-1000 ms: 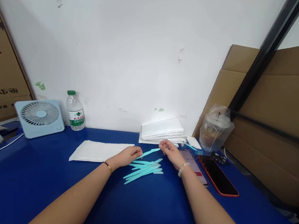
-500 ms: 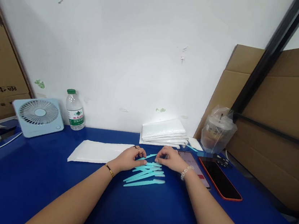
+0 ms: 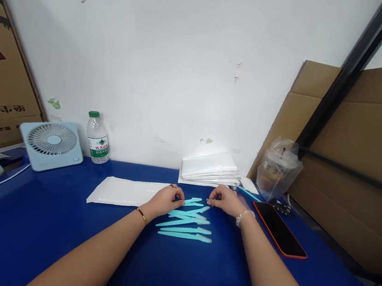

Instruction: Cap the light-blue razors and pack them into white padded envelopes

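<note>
Several turquoise eyebrow razors (image 3: 184, 236) lie on the blue table in front of me, some side by side and some crossing. At the far end of this group my left hand (image 3: 169, 199) has thumb and fingers closed at the handle end of an eyebrow razor (image 3: 193, 200). Its head points right, and the fingers hide its handle. My right hand (image 3: 225, 200) is just right of the razor heads, fingertips pinched together. Whatever is between them is too small to make out. A flat white padded mailer (image 3: 124, 192) lies partly behind my left hand.
A stack of white mailers (image 3: 208, 168) rests against the wall. At right are a phone in a red case (image 3: 281, 230) and a bagged drink cup (image 3: 276, 169). A light blue fan (image 3: 53, 144) and a water bottle (image 3: 98, 138) stand at left on the blue table (image 3: 161, 274).
My right hand has moved right, away from my left hand. The razors lie more spread out, with two now nearly parallel at the near side of the group.
</note>
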### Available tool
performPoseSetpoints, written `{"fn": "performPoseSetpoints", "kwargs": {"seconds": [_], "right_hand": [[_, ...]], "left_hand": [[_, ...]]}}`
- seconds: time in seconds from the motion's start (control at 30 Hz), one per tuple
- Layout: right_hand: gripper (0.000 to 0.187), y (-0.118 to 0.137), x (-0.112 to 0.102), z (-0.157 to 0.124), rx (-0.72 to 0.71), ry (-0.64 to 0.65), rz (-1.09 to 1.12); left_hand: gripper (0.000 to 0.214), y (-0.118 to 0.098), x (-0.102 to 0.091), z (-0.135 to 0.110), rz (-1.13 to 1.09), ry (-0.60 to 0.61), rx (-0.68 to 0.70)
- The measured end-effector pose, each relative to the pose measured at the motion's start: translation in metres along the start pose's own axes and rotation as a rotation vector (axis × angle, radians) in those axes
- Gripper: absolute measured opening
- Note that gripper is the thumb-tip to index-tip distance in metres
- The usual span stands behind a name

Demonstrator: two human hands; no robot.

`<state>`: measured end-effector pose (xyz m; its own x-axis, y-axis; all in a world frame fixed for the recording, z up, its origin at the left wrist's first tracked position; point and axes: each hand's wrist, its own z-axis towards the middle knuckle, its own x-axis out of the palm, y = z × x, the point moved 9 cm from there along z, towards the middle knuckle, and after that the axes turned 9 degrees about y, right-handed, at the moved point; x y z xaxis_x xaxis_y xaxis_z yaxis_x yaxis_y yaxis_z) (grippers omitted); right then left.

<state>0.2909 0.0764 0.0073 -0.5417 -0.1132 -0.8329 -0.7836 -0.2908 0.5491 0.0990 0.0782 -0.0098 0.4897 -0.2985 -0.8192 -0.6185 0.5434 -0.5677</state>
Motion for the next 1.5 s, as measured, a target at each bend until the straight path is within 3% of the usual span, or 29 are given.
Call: {"fn": "performPoseSetpoints", "kwargs": {"seconds": [0.17, 0.33, 0.47, 0.63, 0.73, 0.9, 1.03, 1.13, 1.27, 1.33, 1.4, 1.5], "right_hand": [[0.021, 0.023, 0.015, -0.003, -0.152, 0.137, -0.092], [0.020, 0.032, 0.027, -0.003, -0.177, 0.230, -0.098], [0.018, 0.030, 0.021, -0.003, -0.176, 0.212, -0.053], [0.015, 0.007, 0.003, -0.003, -0.044, 0.111, -0.061], [0.018, 0.013, 0.000, -0.005, -0.068, 0.080, -0.047], [0.021, 0.049, 0.029, -0.011, -0.228, 0.254, -0.062], [0.021, 0.053, 0.040, -0.012, -0.236, 0.307, -0.113], [0.018, 0.042, 0.033, -0.009, -0.201, 0.283, -0.126], [0.015, 0.019, 0.004, -0.007, -0.045, 0.109, -0.131], [0.014, 0.020, -0.005, -0.009, -0.021, 0.060, -0.127], [0.016, 0.030, 0.000, -0.012, -0.070, 0.116, -0.099], [0.023, 0.051, 0.025, -0.020, -0.184, 0.342, -0.071]], "left_hand": [[0.023, -0.008, -0.005, -0.003, 0.006, -0.031, 0.043], [0.023, -0.023, 0.001, -0.005, 0.069, 0.039, 0.155], [0.018, -0.022, 0.004, -0.003, 0.074, 0.050, 0.122], [0.019, -0.013, -0.002, -0.003, 0.091, 0.020, 0.034], [0.026, -0.006, -0.009, -0.005, 0.072, -0.023, -0.018], [0.030, -0.021, -0.005, -0.009, 0.085, 0.072, 0.095], [0.026, -0.026, 0.003, -0.010, 0.117, 0.143, 0.109], [0.022, -0.023, 0.003, -0.008, 0.139, 0.128, 0.080], [0.025, -0.012, -0.005, -0.007, 0.143, 0.031, 0.004], [0.034, -0.008, -0.011, -0.008, 0.152, -0.035, -0.022], [0.043, -0.007, -0.013, -0.008, 0.182, -0.061, -0.037], [0.035, -0.006, -0.008, -0.008, 0.203, -0.013, -0.045]]}}
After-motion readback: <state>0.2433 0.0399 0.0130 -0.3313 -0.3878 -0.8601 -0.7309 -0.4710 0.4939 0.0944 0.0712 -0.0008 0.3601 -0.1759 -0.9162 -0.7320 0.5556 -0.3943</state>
